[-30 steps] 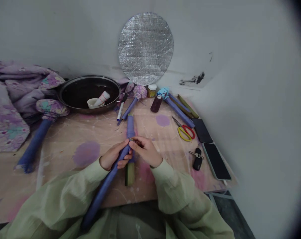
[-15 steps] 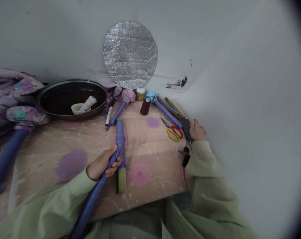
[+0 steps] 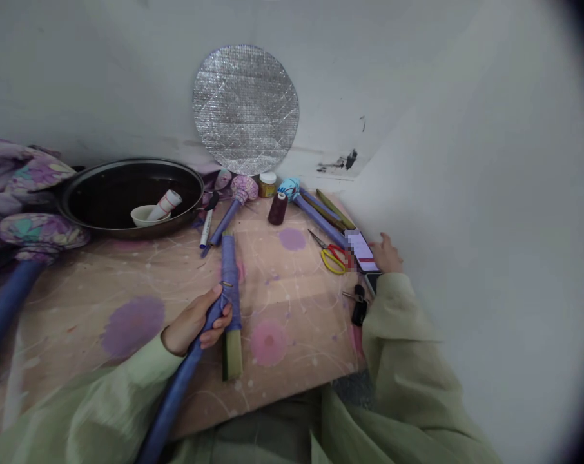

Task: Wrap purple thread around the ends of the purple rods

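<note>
My left hand (image 3: 198,320) is closed round a long blue fabric-wrapped stick (image 3: 178,380), which slants down past the table's front edge. Just beyond that hand lies a flat wooden piece (image 3: 229,254), wound in blue with a bare pale end toward me. A small brass-coloured pin or needle (image 3: 227,284) shows at the top of the held stick. At the table's right edge my right hand (image 3: 389,254) is beside a phone (image 3: 363,251) with a lit screen, fingers apart and at its right side. Whether the fingertips touch the phone is hard to tell.
Red and yellow scissors (image 3: 331,254) and black keys (image 3: 359,306) lie near the phone. Farther back are a dark thread spool (image 3: 277,209), a jar (image 3: 267,185), a marker (image 3: 206,229) and a black pan (image 3: 103,193). A silver disc (image 3: 246,109) leans on the wall.
The phone's screen has gone from dark to lit. My right hand stays beside it with the fingers slightly shifted. My left hand keeps its hold on the stick; the view has moved slightly.
</note>
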A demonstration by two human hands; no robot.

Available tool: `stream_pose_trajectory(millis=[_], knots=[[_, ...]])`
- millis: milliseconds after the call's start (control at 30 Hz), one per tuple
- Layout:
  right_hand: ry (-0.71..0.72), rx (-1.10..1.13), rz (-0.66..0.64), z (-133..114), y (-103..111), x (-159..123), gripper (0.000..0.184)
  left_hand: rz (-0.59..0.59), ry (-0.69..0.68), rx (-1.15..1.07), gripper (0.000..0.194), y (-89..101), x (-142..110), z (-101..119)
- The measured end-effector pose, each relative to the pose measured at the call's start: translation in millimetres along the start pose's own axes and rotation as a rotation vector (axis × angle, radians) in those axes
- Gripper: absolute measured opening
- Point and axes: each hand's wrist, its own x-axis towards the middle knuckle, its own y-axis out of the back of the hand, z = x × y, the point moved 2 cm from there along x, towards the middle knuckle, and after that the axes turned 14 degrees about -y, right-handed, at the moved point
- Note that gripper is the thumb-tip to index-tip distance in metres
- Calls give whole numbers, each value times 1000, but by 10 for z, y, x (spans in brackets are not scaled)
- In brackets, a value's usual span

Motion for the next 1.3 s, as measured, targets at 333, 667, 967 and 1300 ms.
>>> stream_pose_trajectory(millis=[333,667,967,1300], knots=[[609,799,-359,-1054,438,-1380,16,-58,-15,-88,46,-27,-16,51],[903,699,-900,-1643,-342,-2473,22,29,-35,-135,51,47,4,64],[723,879,-1139,-1595,-577,-2530,21,60,-41,-142,51,77,31,64],[411,1045,-1382,-1504,-613,-2571,32,-30,-62,-195,46,0,-19,-8]])
